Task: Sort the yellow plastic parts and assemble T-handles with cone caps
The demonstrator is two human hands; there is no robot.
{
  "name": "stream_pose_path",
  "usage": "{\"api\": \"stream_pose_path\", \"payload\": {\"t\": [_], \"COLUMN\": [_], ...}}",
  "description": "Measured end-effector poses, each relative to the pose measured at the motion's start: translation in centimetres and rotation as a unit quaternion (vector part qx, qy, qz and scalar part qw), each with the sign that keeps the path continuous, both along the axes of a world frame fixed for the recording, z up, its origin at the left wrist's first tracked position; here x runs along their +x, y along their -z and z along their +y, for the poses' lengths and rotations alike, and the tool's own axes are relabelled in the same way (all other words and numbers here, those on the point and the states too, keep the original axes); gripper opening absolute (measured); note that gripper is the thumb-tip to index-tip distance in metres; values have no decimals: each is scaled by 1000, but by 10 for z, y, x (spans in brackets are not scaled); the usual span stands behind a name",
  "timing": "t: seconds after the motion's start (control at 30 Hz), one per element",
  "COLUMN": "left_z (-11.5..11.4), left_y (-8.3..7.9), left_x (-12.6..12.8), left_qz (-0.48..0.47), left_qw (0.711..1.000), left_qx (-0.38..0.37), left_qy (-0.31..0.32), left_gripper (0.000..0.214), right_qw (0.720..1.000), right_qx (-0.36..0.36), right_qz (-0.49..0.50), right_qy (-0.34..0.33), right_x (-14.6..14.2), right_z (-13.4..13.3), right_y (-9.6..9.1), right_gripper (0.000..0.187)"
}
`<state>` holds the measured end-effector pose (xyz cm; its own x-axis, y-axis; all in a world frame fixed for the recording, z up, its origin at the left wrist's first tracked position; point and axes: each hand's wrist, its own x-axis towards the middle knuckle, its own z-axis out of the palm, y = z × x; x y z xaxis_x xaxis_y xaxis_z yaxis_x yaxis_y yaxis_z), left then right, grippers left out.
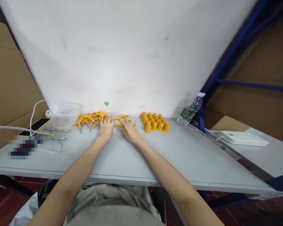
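My left hand (107,128) is over the table with its fingers bent down at the right edge of a pile of yellow branched pieces (85,118), several with coiled metal wire ends. My right hand (131,131) lies close by on the right, thumb raised. Between the two hands runs a short ribbed yellow piece (119,124), its ends covered by my fingers. Another yellow branched piece (123,116) lies just behind it. Right of my right hand, several yellow cup-shaped pieces (156,121) stand in rows, narrow ends up.
A plastic bottle (191,110) leans near the blue rack post at right. A white power strip (244,138) is on the neighbouring surface. Clear bags (58,124), a phone-like dark slab (34,126) and a white cable (41,131) lie at left. A white wall (132,62) backs the grey table (179,160).
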<state>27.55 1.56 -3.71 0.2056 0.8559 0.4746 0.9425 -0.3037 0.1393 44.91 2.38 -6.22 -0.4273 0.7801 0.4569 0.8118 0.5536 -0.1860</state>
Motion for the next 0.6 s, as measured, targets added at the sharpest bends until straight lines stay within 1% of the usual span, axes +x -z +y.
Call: {"api": "stream_pose_path", "payload": {"t": [0.13,0.23,0.37,0.5,0.6], "left_z": [-1,1,3,8,17], "left_y": [-2,0,4,11,17], "left_x": [3,4,2,-2,-4], "left_qz": [-32,-59,-93,-134,-209], "left_qw": [999,998,995,989,974], "left_qx": [-5,-24,-21,-17,-33], "left_qy": [18,24,39,63,86], "left_gripper": [37,39,39,35,30], "right_qw": [999,998,996,995,995], "right_qx": [12,27,47,71,87], "right_qz": [13,18,17,-2,-23], "right_qy": [35,56,72,65,54], "right_x": [2,3,5,7,7], "right_z": [0,0,0,-2,-5], "right_y": [-7,-9,-12,-16,-18], "right_gripper": [42,36,31,29,28]}}
